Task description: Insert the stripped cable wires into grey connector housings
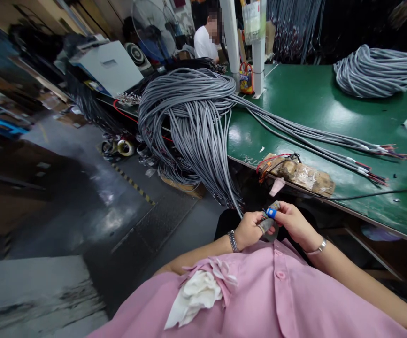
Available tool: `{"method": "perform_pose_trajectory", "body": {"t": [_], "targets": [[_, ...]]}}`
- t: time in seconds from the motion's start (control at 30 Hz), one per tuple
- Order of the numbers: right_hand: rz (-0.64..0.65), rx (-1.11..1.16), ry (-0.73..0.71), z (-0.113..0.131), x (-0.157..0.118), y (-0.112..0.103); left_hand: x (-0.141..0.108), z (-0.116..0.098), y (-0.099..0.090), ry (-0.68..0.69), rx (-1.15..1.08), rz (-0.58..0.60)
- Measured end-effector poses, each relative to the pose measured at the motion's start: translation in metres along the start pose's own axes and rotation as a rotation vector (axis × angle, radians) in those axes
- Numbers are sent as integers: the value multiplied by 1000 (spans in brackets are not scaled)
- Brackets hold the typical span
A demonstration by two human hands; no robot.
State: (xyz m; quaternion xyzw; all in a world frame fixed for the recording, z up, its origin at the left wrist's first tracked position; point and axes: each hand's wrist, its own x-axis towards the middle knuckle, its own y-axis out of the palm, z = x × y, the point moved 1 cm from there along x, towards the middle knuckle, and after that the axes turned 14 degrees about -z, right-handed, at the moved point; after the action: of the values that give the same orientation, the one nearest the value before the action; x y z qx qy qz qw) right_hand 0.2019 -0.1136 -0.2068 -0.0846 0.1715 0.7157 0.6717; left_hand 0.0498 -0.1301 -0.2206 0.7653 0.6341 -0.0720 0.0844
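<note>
Close to my pink shirt, both hands meet at the end of a grey cable (237, 209). My left hand (248, 231) is closed around it, and the cable runs up from this hand into the big bundle. My right hand (295, 224) pinches at the same spot, where short thin dark wires seem to stick out. Some fingers have greyish wraps, and a blue band (271, 213) sits on the right thumb. The large bundle of grey cables (192, 108) drapes over the bench edge. Several cable ends with stripped coloured wires (375, 178) lie on the green bench (316, 112).
A wooden block (302, 174) with red and black wires sits at the bench edge. Farther back are a coiled grey cable bundle (375, 70), a white post (229, 37), a yellow-red packet (246, 79), a fan (154, 28) and a seated person (205, 42). A black cable (375, 194) crosses the bench.
</note>
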Motion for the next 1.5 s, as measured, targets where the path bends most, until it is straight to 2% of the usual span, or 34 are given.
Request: {"method": "perform_pose_trajectory", "body": {"t": [0.27, 0.43, 0.57, 0.67, 0.8, 0.93, 1.03, 1.07, 1.13, 1.2, 1.27, 1.4, 1.5], "targets": [[-106, 79, -77, 0, 0, 5, 4, 8, 5, -134, -400, -264], [-109, 106, -87, -2, -3, 6, 5, 12, 7, -191, -505, -317], [-89, 83, -84, -10, -1, -1, 4, 9, 4, -161, -468, -286], [-19, 198, -14, -15, 4, -10, 6, 2, 0, -127, -404, -251], [-33, 398, 108, -11, 21, -24, 10, -12, -4, -148, -336, -144], [8, 384, 135, 1, 38, -26, 18, -25, -5, -220, -313, -10], [25, 290, 36, 8, 43, -18, 24, -32, -4, -250, -257, 89], [-27, 241, -40, 9, 43, -16, 27, -33, -4, -249, -238, 119], [-209, 126, -217, 7, 44, -13, 32, -36, -5, -235, -209, 156], [-359, 73, -325, 4, 45, -12, 37, -37, -6, -216, -193, 161], [-338, 143, -279, 0, 48, -10, 42, -36, -7, -205, -193, 150], [-133, 384, -15, 0, 53, -5, 47, -33, -9, -231, -201, 147], [-142, 461, 32, 3, 55, -1, 48, -32, -9, -262, -201, 152]]}}
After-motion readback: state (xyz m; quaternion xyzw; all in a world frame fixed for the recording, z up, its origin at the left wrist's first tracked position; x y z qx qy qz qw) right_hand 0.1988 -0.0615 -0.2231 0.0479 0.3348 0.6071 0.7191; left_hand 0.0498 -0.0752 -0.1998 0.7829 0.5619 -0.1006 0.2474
